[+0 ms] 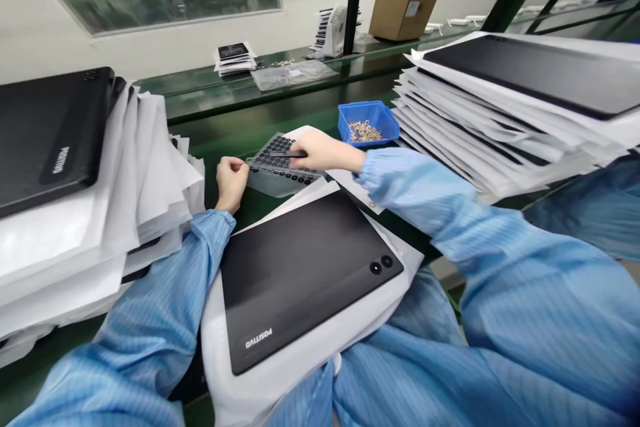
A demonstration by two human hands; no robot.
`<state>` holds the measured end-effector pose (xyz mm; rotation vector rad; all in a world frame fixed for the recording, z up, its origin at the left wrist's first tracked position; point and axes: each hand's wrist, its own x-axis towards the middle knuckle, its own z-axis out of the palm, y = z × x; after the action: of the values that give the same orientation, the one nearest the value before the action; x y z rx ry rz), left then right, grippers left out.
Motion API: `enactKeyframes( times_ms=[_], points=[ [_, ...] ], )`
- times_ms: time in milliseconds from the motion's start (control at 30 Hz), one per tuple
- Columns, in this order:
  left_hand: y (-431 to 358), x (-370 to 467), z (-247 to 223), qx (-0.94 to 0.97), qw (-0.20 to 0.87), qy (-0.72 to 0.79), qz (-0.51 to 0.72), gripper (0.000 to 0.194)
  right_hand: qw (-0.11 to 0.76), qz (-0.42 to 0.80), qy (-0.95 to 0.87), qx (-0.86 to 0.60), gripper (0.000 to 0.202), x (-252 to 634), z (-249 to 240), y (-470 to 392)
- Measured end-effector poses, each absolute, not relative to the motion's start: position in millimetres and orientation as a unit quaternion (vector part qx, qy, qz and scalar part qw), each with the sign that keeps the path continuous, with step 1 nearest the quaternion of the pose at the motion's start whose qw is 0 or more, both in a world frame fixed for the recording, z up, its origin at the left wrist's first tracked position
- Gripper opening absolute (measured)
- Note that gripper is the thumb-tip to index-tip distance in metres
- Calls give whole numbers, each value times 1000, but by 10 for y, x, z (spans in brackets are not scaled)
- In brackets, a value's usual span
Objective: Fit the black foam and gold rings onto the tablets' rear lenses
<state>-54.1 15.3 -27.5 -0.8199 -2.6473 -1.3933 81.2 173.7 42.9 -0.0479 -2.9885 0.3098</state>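
Observation:
My left hand is closed in a pinch on the edge of a clear film sheet dotted with rows of black round stickers. Above that sheet, my right hand grips a slim dark tool that looks like tweezers, its tip pointing left over the stickers. Directly in front of me a black tablet back cover marked POSITIVO rests on white sheets, with two round camera rings near its right corner. My fingers partly hide the sticker sheet.
Tall stacks of black panels between white sheets rise on the right and left. Behind my right hand sits a blue bin of small ring-like pieces. On the back shelf are a plastic bag, a small stack and a cardboard box.

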Motion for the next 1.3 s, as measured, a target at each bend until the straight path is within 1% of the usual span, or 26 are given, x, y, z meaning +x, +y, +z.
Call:
enactKeyframes(
  times_ms=[100,167,233,300,400,467,533,633,667,733,833,1067,1200,1300],
  points=[
    [162,-297,-76,-395,-74,-819,-409,11,35,185,-974,-127,24,1411,517,1797],
    [175,-71,20,-470,-124,-788,-378,9,14,256,-941,-219,27,1764,444,1822],
    [189,148,45,-521,-149,-764,-351,8,5,319,-908,-271,27,2001,286,1827],
    [202,310,-1,-547,-148,-754,-334,9,-3,372,-888,-270,32,2113,106,1813],
    [209,407,-124,-550,-119,-763,-319,16,-2,425,-873,-240,40,2132,-73,1771],
    [205,401,-183,-547,-102,-772,-309,22,19,428,-874,-230,36,2115,-97,1746],
    [200,382,-203,-548,-93,-777,-296,24,38,395,-891,-221,32,2100,-74,1739],
    [197,379,-185,-553,-90,-780,-280,22,65,323,-919,-217,29,2047,-44,1771],
    [198,384,-175,-552,-89,-781,-276,20,71,316,-920,-220,29,2011,-50,1792],
    [202,398,-157,-546,-88,-788,-272,18,81,344,-909,-222,27,1914,-85,1839],
    [205,409,-137,-532,-87,-800,-265,21,91,405,-885,-211,25,1755,-153,1886],
    [189,456,-78,-538,-74,-799,-258,28,138,431,-869,-201,17,1670,-100,1830],
    [169,470,-36,-557,-71,-788,-250,29,164,468,-843,-209,17,1679,-67,1808],
    [166,441,23,-554,-82,-788,-255,34,182,511,-813,-213,18,1687,-45,1816]
  ],
)
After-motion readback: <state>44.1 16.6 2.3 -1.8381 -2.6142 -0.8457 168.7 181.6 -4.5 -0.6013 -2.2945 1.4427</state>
